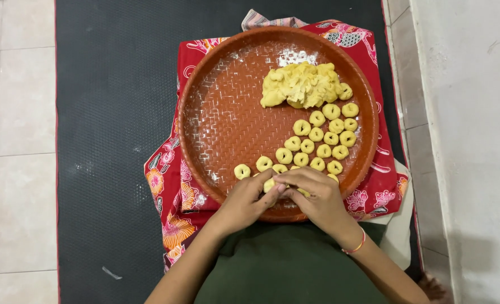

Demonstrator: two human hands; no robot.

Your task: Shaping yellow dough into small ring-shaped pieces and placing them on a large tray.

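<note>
Head view: I see left hand (244, 201) and right hand (316, 194) meeting at the tray (205, 112) near rim, fingers (295, 175) of both pinched around a small dough piece (269, 184). Dough rings (317, 141) sit just beyond the fingers, dough lump (302, 84) farther out.

The tray (216, 112) is terracotta brown with a woven basket pattern, dusted white in places. On the tray, the dough (302, 84) and the rings (316, 134) are pale yellow. Under the tray, the cloth (174, 191) is red with pink, orange and white flowers. Beneath that the mat (115, 112) is black; left of the tray, the tiles (13, 112) are beige.
</note>
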